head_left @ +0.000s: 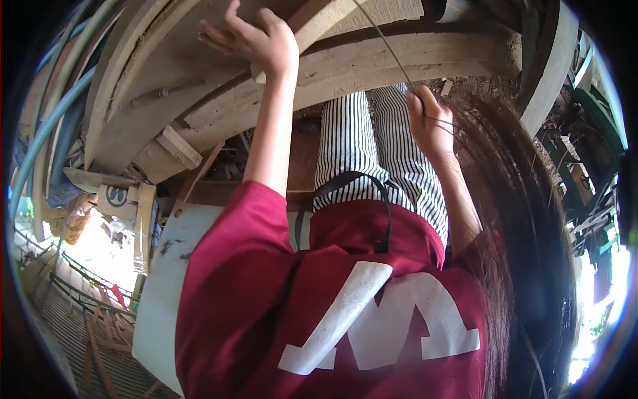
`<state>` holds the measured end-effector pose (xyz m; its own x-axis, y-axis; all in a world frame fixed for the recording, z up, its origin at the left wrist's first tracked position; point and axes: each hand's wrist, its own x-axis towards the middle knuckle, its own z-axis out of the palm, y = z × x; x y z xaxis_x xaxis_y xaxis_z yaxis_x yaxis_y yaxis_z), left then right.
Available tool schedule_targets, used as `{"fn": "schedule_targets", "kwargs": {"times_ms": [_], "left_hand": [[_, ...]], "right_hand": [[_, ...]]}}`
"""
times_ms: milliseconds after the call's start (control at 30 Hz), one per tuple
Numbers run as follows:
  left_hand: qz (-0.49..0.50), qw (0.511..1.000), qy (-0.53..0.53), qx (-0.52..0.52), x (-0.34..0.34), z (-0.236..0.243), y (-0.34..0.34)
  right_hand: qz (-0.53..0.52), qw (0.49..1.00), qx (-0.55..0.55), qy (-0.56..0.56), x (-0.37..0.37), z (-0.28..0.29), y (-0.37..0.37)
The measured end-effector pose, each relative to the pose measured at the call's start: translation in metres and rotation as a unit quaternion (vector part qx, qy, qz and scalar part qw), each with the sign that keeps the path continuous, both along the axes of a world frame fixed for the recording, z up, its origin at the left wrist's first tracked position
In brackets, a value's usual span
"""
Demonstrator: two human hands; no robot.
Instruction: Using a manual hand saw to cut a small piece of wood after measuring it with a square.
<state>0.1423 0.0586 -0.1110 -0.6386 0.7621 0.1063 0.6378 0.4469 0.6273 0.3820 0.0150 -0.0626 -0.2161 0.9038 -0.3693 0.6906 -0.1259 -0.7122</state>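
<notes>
My left hand (256,41) is raised at the top left over the wooden bench, its fingers spread and nothing seen in them. Close beside its wrist runs a pale wooden piece (320,21), cut off by the top edge. My right hand (430,123) is closed round the near end of a thin dark rod (384,38). The rod slants up and left past the thick bench beam (412,54) and out at the top. Its grip is mostly hidden in my fist, so I cannot tell the kind of tool.
A slim handled tool (151,98) lies on the bench left of my left hand. A small wood block (178,147) sticks out below the beam. Blue hoses (52,133) hang at the far left. Long hair (531,219) hangs beside my right arm. Wood scraps (98,352) lie lower left.
</notes>
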Motion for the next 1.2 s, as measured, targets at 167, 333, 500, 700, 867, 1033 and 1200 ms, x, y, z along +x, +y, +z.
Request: {"fn": "schedule_targets", "kwargs": {"times_ms": [167, 333, 500, 700, 867, 1033, 1200], "left_hand": [[-0.063, 0.986, 0.143, -0.066, 0.020, -0.007, -0.016], [0.011, 0.982, 0.168, -0.083, 0.028, -0.008, -0.010], [0.090, 0.977, 0.114, -0.154, 0.032, -0.007, 0.001], [0.108, 0.970, 0.125, -0.180, 0.040, -0.008, 0.005], [0.090, 0.974, 0.131, -0.162, 0.036, -0.010, 0.003], [0.099, 0.973, 0.126, -0.164, 0.037, -0.013, 0.005], [0.119, 0.970, 0.116, -0.175, 0.041, -0.005, 0.009]], "right_hand": [[-0.003, 0.999, -0.043, -0.003, 0.006, -0.004, -0.004], [0.100, 0.994, -0.002, -0.048, -0.006, -0.014, 0.005], [0.060, 0.995, 0.013, -0.082, -0.026, -0.023, 0.006], [0.060, 0.993, 0.047, -0.094, -0.034, -0.025, 0.003], [0.069, 0.989, 0.087, -0.101, -0.036, -0.031, -0.005], [0.029, 0.994, 0.068, -0.085, -0.038, -0.040, -0.006], [0.047, 0.991, 0.050, -0.112, -0.037, -0.039, -0.004]]}}
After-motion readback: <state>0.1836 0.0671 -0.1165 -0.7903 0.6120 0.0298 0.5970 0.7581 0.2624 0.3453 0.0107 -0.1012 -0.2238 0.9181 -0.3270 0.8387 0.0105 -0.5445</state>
